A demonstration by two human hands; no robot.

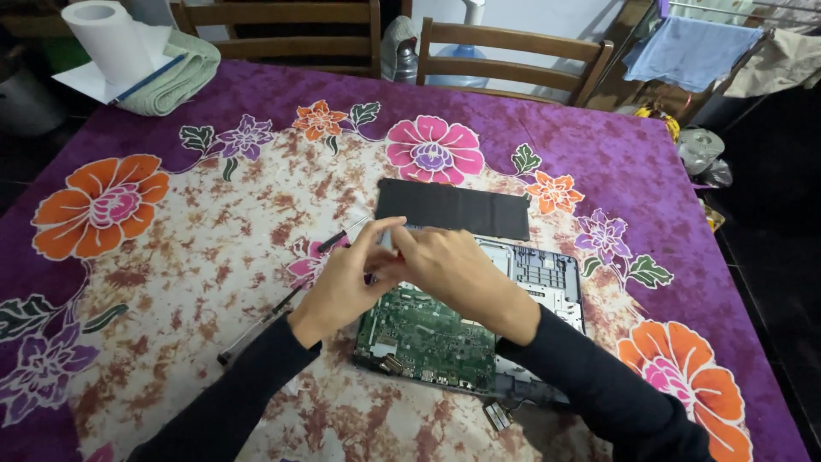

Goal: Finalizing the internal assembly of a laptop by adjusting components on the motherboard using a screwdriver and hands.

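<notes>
Fingers of left hand [342, 278] and right hand [449, 265] pinch together (object hidden) over circuit board [423, 334].

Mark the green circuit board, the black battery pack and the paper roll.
green circuit board [423, 334], head view, middle of bare board.
black battery pack [453, 209], head view, centre of top face.
paper roll [109, 41], head view, side wall.

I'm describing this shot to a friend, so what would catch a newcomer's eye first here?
First, the two hands meeting at the table's middle, left hand and right hand, fingers pinched together over an opened laptop's green circuit board. A flat black battery pack lies just beyond them. Underneath, the purple tablecloth with big orange and pink flowers stands out, with a paper roll at the far left corner.
</notes>
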